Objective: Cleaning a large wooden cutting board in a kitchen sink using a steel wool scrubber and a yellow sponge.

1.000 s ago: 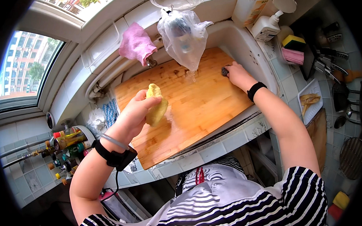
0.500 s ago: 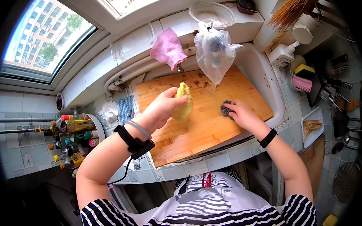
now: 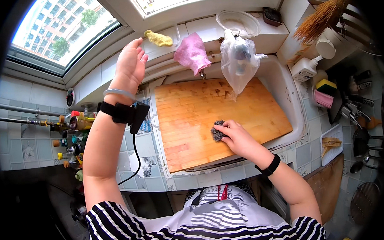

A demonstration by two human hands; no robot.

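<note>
On the wooden cutting board (image 3: 188, 141), my right hand (image 3: 238, 138) presses a dark grey steel wool scrubber (image 3: 218, 131), gripping it under curled fingers. My left hand (image 3: 131, 65) is raised at the tiled window ledge, fingers stretched out and holding nothing. Just right of its fingertips lies a long, yellow, rough-looking piece (image 3: 158, 38), perhaps a sponge or loofah, over a clear shallow tray (image 3: 176, 35). A pink cloth (image 3: 192, 53) drapes over the tap behind the board.
The board lies across a white sink (image 3: 296, 105). A clear plastic bag (image 3: 239, 61) hangs above its far edge. Bottles (image 3: 80, 122) crowd the left side. On the right stand a white pump bottle (image 3: 305, 69), a yellow sponge (image 3: 326, 86) and a small white tray (image 3: 331, 144).
My left hand has let go of the yellow piece, which now lies on the ledge at far left. My right hand has slid the scrubber leftward and nearer along the board.
</note>
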